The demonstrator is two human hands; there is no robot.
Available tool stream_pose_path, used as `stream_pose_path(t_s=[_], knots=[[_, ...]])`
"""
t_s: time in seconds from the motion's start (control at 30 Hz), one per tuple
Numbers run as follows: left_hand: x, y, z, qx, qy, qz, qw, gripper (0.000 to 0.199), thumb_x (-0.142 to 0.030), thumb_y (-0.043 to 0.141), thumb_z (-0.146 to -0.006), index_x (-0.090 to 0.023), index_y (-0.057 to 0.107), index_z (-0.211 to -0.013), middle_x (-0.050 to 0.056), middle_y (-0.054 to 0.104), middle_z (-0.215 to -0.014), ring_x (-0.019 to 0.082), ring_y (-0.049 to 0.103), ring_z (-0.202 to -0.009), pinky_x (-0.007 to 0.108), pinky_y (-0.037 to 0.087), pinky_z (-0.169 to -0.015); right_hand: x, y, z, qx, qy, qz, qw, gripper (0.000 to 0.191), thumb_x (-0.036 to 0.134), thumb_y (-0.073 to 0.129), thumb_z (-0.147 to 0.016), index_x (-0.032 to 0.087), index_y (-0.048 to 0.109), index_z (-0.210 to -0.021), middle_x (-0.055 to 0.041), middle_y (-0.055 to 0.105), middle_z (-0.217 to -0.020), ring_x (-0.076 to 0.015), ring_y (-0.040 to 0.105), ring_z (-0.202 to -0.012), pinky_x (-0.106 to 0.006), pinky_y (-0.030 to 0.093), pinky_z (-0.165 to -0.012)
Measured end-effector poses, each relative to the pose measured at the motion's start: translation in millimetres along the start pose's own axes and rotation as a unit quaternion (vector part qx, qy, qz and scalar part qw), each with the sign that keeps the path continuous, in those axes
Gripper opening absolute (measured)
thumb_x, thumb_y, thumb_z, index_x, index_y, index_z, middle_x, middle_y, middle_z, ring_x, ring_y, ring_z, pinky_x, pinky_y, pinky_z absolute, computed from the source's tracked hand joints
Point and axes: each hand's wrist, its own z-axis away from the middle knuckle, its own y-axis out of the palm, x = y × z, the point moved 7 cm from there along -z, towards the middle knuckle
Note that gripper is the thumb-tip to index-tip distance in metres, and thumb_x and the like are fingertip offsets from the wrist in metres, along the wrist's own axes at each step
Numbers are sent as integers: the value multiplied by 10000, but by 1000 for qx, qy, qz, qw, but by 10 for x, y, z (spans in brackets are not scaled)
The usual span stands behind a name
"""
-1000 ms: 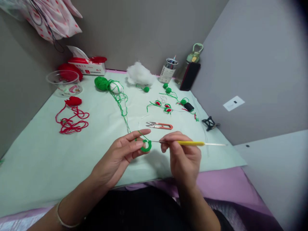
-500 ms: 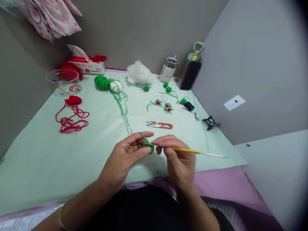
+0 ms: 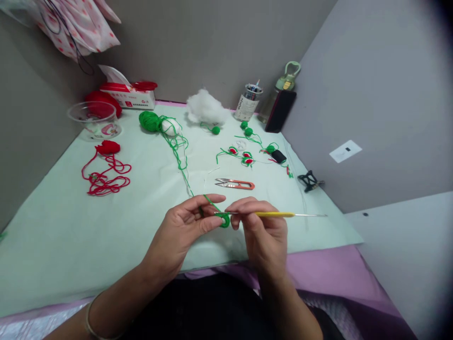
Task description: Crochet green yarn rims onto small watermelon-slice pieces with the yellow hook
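My left hand (image 3: 187,224) pinches a small green crochet piece (image 3: 224,220) between thumb and fingers, its index finger stretched out with green yarn (image 3: 212,202) running over it. In my right hand (image 3: 264,226) is a yellow-handled crochet hook (image 3: 274,214), held nearly level, its metal tip at the top of the green piece. The yarn leads back to a green yarn ball (image 3: 150,121) beside a white one (image 3: 171,126). Orange-handled thread snips (image 3: 234,183) lie just beyond my hands.
Red yarn (image 3: 108,148) and a clear plastic tub (image 3: 92,120) are at the left. White stuffing (image 3: 205,108), a pen holder (image 3: 248,103) and a phone (image 3: 281,111) stand at the back. Small red and green pieces (image 3: 247,161) and a black clip (image 3: 309,181) lie to the right.
The hook has tilted to nearly level, its far end rising and shifting slightly left. The green piece has turned a little between my left fingers.
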Motion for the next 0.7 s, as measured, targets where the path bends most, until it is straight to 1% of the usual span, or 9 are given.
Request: stream_pose_path(t_s=[0.13, 0.23, 0.33, 0.47, 0.6, 0.7], knots=[[-17, 14, -5, -2, 1, 1, 1000, 242, -270, 923, -751, -311, 868, -984, -26, 678, -793, 96, 623, -803, 171, 496, -774, -34, 5, -17, -9, 33, -57, 998, 157, 256, 612, -1043, 257, 767, -1015, -11, 781, -953, -99, 661, -717, -235, 543, -664], [-24, 11, -14, -4, 6, -6, 1000, 229, -266, 918, -756, -312, 868, -974, -27, 686, -791, 96, 628, -803, 167, 501, -768, -16, 10, -6, -6, 30, -49, 998, 169, 256, 583, -1058, 252, 748, -1026, -14, 786, -955, -109, 681, -732, -247, 560, -674], [-26, -7, -15, -6, 15, -24, 1000, 234, -256, 905, -776, -326, 861, -994, -30, 705, -807, 100, 646, -811, 174, 512, -781, 57, 11, 24, -2, -7, 16, 1000, 185, 223, 556, -1064, 243, 740, -1055, -35, 779, -996, -133, 685, -772, -288, 571, -697], [-52, -27, -4, -7, 38, -60, 997, 242, -235, 881, -800, -331, 853, -1020, -32, 709, -810, 110, 662, -812, 191, 527, -785, 181, 31, 53, 9, -63, 110, 992, 215, 169, 533, -1057, 240, 734, -1088, -49, 766, -1014, -158, 683, -796, -328, 572, -695], [-113, -32, 11, -21, 60, -91, 994, 224, -231, 872, -805, -330, 853, -1005, -33, 715, -798, 115, 671, -805, 193, 533, -768, 291, 91, 70, 51, -117, 207, 970, 237, 127, 523, -1040, 237, 718, -1117, -59, 778, -1009, -195, 727, -891, -366, 598, -760], [-200, -31, 25, -45, 101, -129, 985, 191, -217, 879, -787, -317, 857, -949, -27, 733, -830, 124, 677, -802, 213, 545, -780, 325, 149, 110, 85, -159, 267, 947, 244, 116, 533, -1024, 227, 715, -1142, -85, 784, -1034, -219, 742, -962, -378, 614, -783]])
